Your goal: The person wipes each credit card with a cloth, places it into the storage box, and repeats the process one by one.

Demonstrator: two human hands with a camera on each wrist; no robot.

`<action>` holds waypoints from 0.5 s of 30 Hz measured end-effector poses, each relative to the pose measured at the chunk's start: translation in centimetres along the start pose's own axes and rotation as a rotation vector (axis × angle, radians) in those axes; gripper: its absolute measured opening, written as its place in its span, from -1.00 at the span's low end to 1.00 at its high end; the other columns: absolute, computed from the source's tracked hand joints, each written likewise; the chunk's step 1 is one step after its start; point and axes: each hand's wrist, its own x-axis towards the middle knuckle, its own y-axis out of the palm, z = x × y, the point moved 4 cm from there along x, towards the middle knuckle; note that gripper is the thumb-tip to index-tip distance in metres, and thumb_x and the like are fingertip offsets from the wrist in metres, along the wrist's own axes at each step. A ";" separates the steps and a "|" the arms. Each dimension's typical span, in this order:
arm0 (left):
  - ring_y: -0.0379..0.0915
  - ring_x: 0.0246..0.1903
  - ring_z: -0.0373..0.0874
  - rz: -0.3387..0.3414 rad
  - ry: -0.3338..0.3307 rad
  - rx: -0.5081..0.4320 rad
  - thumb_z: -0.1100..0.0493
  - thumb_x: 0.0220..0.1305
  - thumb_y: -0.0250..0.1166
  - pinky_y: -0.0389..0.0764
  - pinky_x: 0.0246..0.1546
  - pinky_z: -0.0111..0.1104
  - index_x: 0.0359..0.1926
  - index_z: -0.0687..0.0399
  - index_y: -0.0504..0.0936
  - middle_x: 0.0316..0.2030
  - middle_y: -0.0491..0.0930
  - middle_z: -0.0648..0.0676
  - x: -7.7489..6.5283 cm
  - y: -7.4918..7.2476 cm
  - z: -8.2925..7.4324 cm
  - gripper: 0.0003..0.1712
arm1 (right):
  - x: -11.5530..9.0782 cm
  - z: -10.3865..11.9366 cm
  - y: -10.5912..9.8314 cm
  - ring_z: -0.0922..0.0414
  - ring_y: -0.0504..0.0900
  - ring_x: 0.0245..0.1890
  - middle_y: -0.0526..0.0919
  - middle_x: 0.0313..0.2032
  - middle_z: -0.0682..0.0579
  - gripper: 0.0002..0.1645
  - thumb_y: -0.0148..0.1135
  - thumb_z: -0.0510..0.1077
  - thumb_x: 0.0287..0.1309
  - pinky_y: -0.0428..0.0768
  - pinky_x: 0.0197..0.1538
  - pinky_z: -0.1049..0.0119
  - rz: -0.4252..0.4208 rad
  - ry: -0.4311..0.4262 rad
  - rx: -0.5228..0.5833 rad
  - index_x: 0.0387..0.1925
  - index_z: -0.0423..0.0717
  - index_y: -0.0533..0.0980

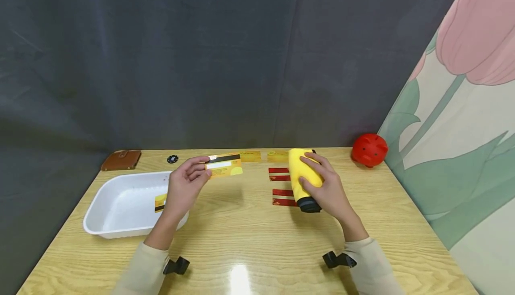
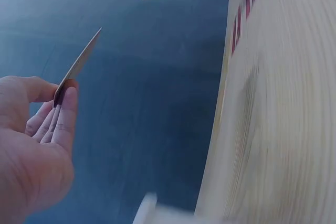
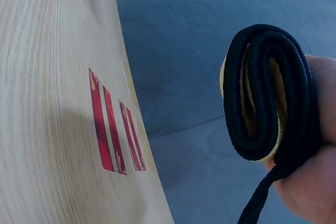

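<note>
Between thumb and fingers, my left hand (image 1: 188, 182) pinches a yellow card (image 1: 223, 165) with a black stripe and a white strip, raised over the table. The left wrist view shows this card (image 2: 79, 66) nearly edge-on. My right hand (image 1: 325, 183) grips a folded yellow cloth (image 1: 302, 174) with a black edge. Its rolled dark end (image 3: 268, 93) faces the right wrist camera. Two red cards (image 1: 283, 197) with a pale stripe lie on the table beside the cloth, partly covered by it in the head view. Behind them lie two yellow cards (image 1: 250, 156).
A white plastic tray (image 1: 116, 187) stands at the left with a yellow card (image 1: 160, 202) in it. Behind it are a brown leather wallet (image 1: 121, 160) and a black round chip (image 1: 172, 158). A red piggy bank (image 1: 369, 150) sits at the back right by the wall.
</note>
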 end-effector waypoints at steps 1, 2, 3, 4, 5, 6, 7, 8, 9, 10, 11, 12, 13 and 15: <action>0.69 -0.17 -0.36 -0.011 0.002 0.013 0.28 0.38 0.36 0.73 -0.09 -0.52 0.22 0.23 0.60 -0.17 0.71 -0.10 -0.1 -0.8 0.0 -0.59 | 0.0 -0.1 -0.1 -0.03 0.48 0.26 0.47 0.39 -0.05 -0.37 0.44 -0.28 0.19 0.42 0.01 0.69 -0.003 -0.004 0.004 0.31 -0.02 0.58; 0.68 -0.17 -0.38 -0.022 0.005 0.029 0.28 0.39 0.35 0.72 -0.09 -0.54 0.23 0.25 0.59 -0.17 0.70 -0.13 -0.1 -1.6 0.0 -0.59 | 0.1 -0.1 -0.1 -0.04 0.48 0.27 0.47 0.39 -0.05 -0.38 0.44 -0.28 0.19 0.42 0.02 0.70 -0.005 -0.006 0.008 0.31 -0.02 0.58; 0.68 -0.17 -0.39 -0.036 0.005 0.045 0.29 0.40 0.34 0.71 -0.09 -0.55 0.23 0.27 0.59 -0.17 0.70 -0.15 -0.2 -2.4 0.0 -0.59 | 0.1 -0.1 -0.2 -0.04 0.48 0.28 0.47 0.39 -0.06 -0.38 0.44 -0.28 0.19 0.41 0.03 0.71 -0.007 -0.009 0.010 0.31 -0.03 0.58; 0.68 -0.18 -0.40 -0.051 0.004 0.063 0.29 0.41 0.33 0.71 -0.09 -0.56 0.23 0.28 0.59 -0.17 0.70 -0.17 -0.3 -3.2 0.0 -0.59 | 0.1 -0.1 -0.2 -0.05 0.47 0.29 0.47 0.39 -0.07 -0.38 0.44 -0.28 0.19 0.40 0.05 0.72 -0.009 -0.011 0.012 0.31 -0.04 0.58; 0.68 -0.18 -0.41 -0.068 -0.001 0.081 0.29 0.41 0.33 0.70 -0.10 -0.57 0.23 0.27 0.59 -0.17 0.71 -0.18 -0.4 -4.0 0.0 -0.60 | 0.2 -0.1 -0.3 -0.07 0.46 0.31 0.48 0.39 -0.08 -0.38 0.44 -0.28 0.19 0.39 0.07 0.74 -0.013 -0.012 0.012 0.30 -0.04 0.58; 0.68 -0.19 -0.40 -0.084 -0.007 0.095 0.29 0.41 0.32 0.70 -0.10 -0.58 0.23 0.27 0.60 -0.17 0.71 -0.19 -0.5 -4.8 0.0 -0.60 | 0.2 -0.1 -0.4 -0.08 0.46 0.32 0.48 0.39 -0.08 -0.38 0.44 -0.27 0.19 0.38 0.08 0.75 -0.017 -0.010 0.010 0.30 -0.04 0.58; 0.68 -0.20 -0.41 -0.100 -0.014 0.112 0.29 0.41 0.32 0.69 -0.10 -0.60 0.22 0.27 0.60 -0.18 0.71 -0.19 -0.6 -5.6 0.0 -0.60 | 0.2 -0.1 -0.5 -0.08 0.46 0.33 0.48 0.39 -0.08 -0.38 0.44 -0.28 0.19 0.37 0.10 0.76 -0.021 -0.006 0.009 0.30 -0.03 0.58; 0.68 -0.21 -0.41 -0.118 -0.024 0.121 0.29 0.40 0.33 0.69 -0.11 -0.61 0.22 0.28 0.60 -0.19 0.71 -0.20 -0.7 -6.4 0.0 -0.60 | 0.2 -0.1 -0.6 -0.09 0.45 0.34 0.48 0.39 -0.08 -0.38 0.44 -0.28 0.19 0.36 0.10 0.76 -0.024 -0.002 0.008 0.30 -0.03 0.58; 0.68 -0.23 -0.41 -0.135 -0.033 0.135 0.30 0.40 0.33 0.68 -0.13 -0.62 0.21 0.30 0.60 -0.21 0.71 -0.21 -0.8 -7.2 0.0 -0.60 | 0.2 -0.1 -0.7 -0.09 0.45 0.34 0.48 0.39 -0.07 -0.38 0.44 -0.27 0.19 0.36 0.10 0.77 -0.028 0.003 0.004 0.30 -0.02 0.58; 0.67 -0.25 -0.42 -0.153 -0.039 0.149 0.30 0.40 0.33 0.68 -0.13 -0.63 0.21 0.31 0.60 -0.22 0.71 -0.22 -0.9 -7.9 0.0 -0.60 | 0.2 -0.2 -0.7 -0.09 0.45 0.34 0.48 0.39 -0.07 -0.38 0.44 -0.28 0.19 0.37 0.09 0.77 -0.031 0.008 0.003 0.30 -0.01 0.59; 0.66 -0.25 -0.44 -0.167 -0.044 0.167 0.30 0.40 0.33 0.67 -0.14 -0.64 0.21 0.32 0.60 -0.22 0.70 -0.24 -0.9 -8.6 0.1 -0.60 | 0.3 -0.2 -0.8 -0.09 0.45 0.35 0.48 0.39 -0.07 -0.38 0.44 -0.28 0.19 0.37 0.09 0.77 -0.033 0.011 0.001 0.30 -0.01 0.59; 0.66 -0.25 -0.46 -0.179 -0.047 0.185 0.30 0.40 0.33 0.67 -0.14 -0.65 0.22 0.33 0.60 -0.23 0.69 -0.27 -1.0 -9.2 0.2 -0.60 | 0.3 -0.2 -0.8 -0.09 0.46 0.34 0.48 0.39 -0.07 -0.38 0.45 -0.28 0.19 0.37 0.08 0.76 -0.033 0.014 0.001 0.30 -0.01 0.59; 0.64 -0.24 -0.49 -0.190 -0.052 0.212 0.29 0.41 0.32 0.66 -0.14 -0.67 0.22 0.32 0.60 -0.23 0.68 -0.30 -1.0 -9.8 0.3 -0.60 | 0.3 -0.2 -0.9 -0.09 0.46 0.34 0.48 0.39 -0.07 -0.38 0.45 -0.28 0.19 0.37 0.07 0.76 -0.032 0.015 0.001 0.30 -0.01 0.59; 0.63 -0.24 -0.53 -0.209 -0.065 0.271 0.26 0.43 0.31 0.65 -0.15 -0.69 0.23 0.29 0.60 -0.23 0.65 -0.35 -1.2 -10.9 0.6 -0.60 | 0.3 -0.3 -0.9 -0.09 0.46 0.33 0.48 0.39 -0.07 -0.38 0.44 -0.28 0.19 0.38 0.06 0.75 -0.030 0.017 0.002 0.30 -0.01 0.58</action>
